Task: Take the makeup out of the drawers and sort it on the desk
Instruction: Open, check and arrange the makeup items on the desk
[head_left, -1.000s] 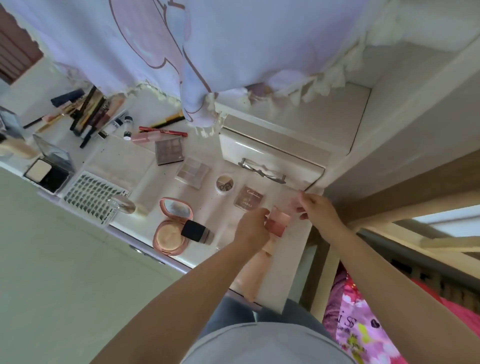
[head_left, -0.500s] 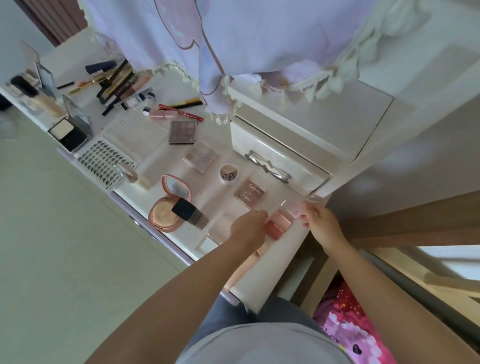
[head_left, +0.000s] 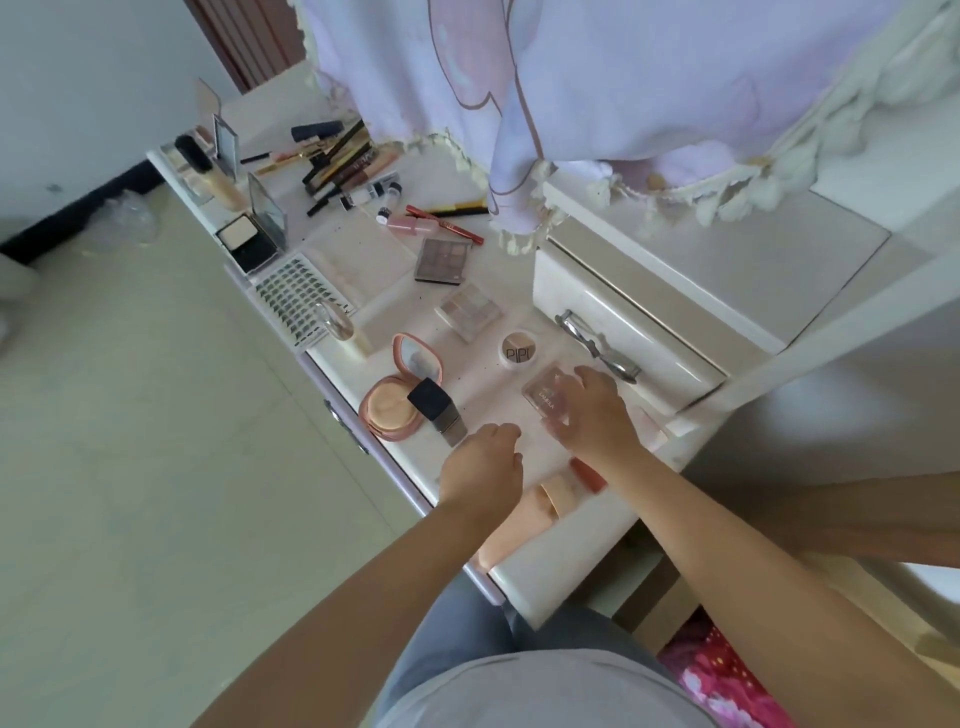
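My right hand reaches over a small square pink blush compact lying on the white desk, with fingers and thumb curled at its edges. Nearer me, my left hand hovers by the desk's front edge, fingers loosely curled, nothing visible in it. A small reddish-pink item lies on the desk under my right wrist, beside a peach tube. The white drawer unit stands right behind, its drawer shut, metal handle facing me.
Sorted makeup covers the desk: round PIPI jar, open pink powder compact, black-capped bottle, two eyeshadow palettes, lash tray, black mirrored compact, pencils and tubes. A lilac fringed cloth hangs over the back.
Both hands were holding a small pink item at the desk's right corner. That item now lies on the desk; my right hand has moved left onto the blush compact, and my left hand has drawn back.
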